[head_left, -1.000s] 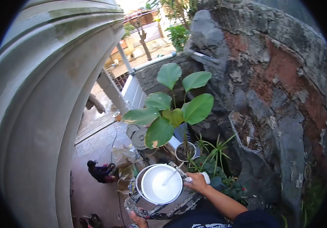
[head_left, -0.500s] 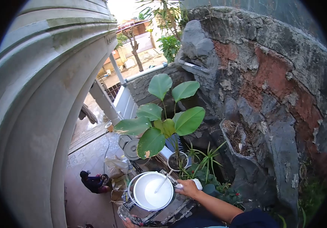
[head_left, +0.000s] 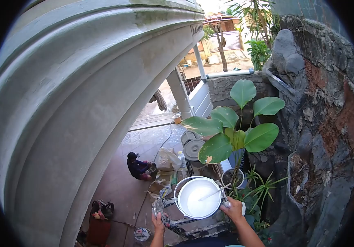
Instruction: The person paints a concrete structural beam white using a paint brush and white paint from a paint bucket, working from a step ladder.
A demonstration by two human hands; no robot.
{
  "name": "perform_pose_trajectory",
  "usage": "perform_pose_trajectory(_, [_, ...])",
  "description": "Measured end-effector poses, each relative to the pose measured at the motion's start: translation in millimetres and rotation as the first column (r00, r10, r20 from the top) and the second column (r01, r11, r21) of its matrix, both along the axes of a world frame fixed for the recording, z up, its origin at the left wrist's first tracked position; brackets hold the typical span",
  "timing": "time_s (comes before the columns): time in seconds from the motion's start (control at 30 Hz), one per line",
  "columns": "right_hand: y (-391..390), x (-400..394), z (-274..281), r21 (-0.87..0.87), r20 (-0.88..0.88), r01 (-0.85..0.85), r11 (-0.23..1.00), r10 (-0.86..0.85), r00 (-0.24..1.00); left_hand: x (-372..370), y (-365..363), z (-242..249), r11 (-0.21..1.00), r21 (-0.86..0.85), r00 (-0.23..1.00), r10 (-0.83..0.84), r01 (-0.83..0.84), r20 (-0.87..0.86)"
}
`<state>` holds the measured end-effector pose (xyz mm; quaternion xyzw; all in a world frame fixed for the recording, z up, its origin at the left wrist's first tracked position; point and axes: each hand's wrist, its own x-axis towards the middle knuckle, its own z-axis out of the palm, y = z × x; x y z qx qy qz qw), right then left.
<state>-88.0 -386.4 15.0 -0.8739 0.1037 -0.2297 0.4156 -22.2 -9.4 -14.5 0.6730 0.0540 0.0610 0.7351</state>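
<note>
A white bucket (head_left: 201,184) with its wire handle tipped to the left stands at the top of a paint-spattered ladder (head_left: 203,231). White paint (head_left: 197,201) lies inside, and a pale stick (head_left: 214,193) leans out over the right rim. My left hand (head_left: 158,224) is closed around the ladder's left rail, below the bucket. On the other side, my right hand (head_left: 232,209) is closed at the right rail, close to the bucket rim. A white fuzzy piece like a paint roller (head_left: 243,208) shows behind that hand, mostly hidden by it.
A curved grey wall with mouldings (head_left: 82,94) fills the left. Large-leaved potted plant (head_left: 242,136) rises just ahead, beside a rough rock wall (head_left: 308,164). Far below, a person (head_left: 138,166) crouches near sacks (head_left: 168,159); another bucket (head_left: 142,234) stands on the tiled floor.
The view has swung left, so the scene sits farther right. My left hand, mostly out of view before, now shows on the left rail. The bucket remains on the ladder.
</note>
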Motion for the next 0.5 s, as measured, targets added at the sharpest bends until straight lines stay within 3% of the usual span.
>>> perform_pose_trajectory(0.3, [0.5,0.9,-10.1,0.058,0.037,-0.009,0.998,0.007,0.999,2.1,-4.1,2.3,0.993,0.110,0.998,0.053,-0.049,-0.038])
perform_pose_trajectory(0.5, [-0.4,2.0,-13.2,0.043,0.037,-0.008,0.999,0.006,0.999,1.4,-5.5,13.8,0.997,0.076,0.996,0.038,-0.032,-0.083])
